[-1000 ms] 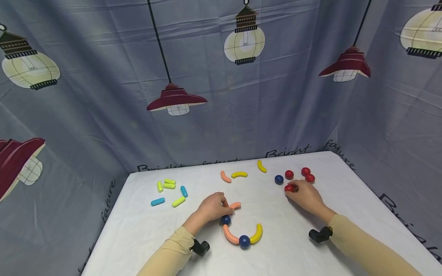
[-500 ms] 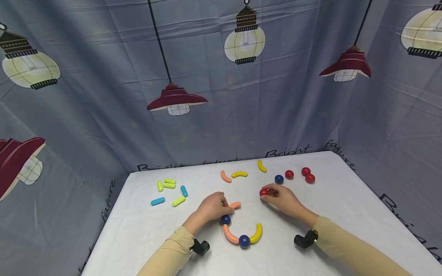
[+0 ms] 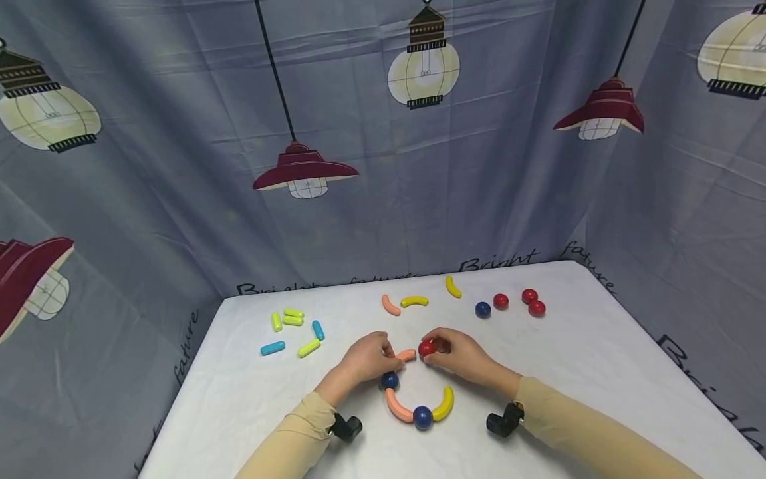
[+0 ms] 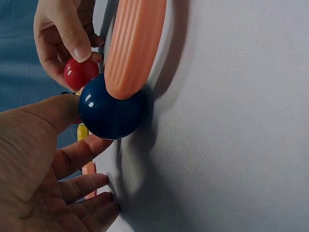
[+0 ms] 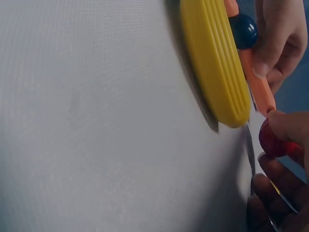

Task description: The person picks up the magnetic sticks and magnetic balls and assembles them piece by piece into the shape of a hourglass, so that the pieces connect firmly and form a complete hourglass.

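My left hand point(image 3: 366, 359) pinches a curved pink piece point(image 3: 408, 355) at the far side of a ring-like chain on the white table. My right hand point(image 3: 461, 356) grips a red ball point(image 3: 426, 348) between thumb and fingers, close to that piece's free end. Below the left fingertips sits a dark blue ball point(image 3: 389, 380). From it the chain runs through another ribbed pink piece point(image 3: 397, 406) and a second blue ball point(image 3: 422, 418) to a curved yellow piece point(image 3: 444, 404). In the left wrist view, the blue ball point(image 4: 112, 108) hides the left fingertips.
At the back lie a loose pink piece point(image 3: 391, 305) and two yellow ones point(image 3: 414, 301). Several red balls point(image 3: 536, 308) and a blue ball point(image 3: 483, 310) are at the back right. Green point(image 3: 308, 348) and light blue sticks point(image 3: 272, 348) lie at left. A patterned curtain point(image 3: 383, 226) stands behind the table.
My right hand has carried the red ball leftward from the group at the back right to the pink piece's end. The left hand has kept its place on the pink piece.
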The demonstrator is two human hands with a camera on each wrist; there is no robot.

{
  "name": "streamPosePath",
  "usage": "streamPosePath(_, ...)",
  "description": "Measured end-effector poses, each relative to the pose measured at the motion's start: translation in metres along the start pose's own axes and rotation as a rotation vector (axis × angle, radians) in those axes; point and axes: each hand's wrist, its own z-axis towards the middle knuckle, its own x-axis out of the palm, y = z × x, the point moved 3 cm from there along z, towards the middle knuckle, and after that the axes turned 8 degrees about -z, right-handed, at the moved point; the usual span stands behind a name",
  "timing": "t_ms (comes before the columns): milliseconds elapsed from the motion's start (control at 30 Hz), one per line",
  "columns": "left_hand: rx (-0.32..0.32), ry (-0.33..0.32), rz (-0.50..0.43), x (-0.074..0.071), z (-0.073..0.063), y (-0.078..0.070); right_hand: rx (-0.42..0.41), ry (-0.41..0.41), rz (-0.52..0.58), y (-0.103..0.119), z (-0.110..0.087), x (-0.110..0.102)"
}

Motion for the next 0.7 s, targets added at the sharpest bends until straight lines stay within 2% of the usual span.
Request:
streamPosePath(567,0.014,0.004,0.024,-0.0012,0.002,-0.0017,0.02,0.029,-0.032,0.003,0.0006,0.0043)
streamPosePath(700,0.001,0.005,0.005,0.0001,0.0003,0.0,0.028,0.02,-0.109,0.0022,-0.0065,-0.001)
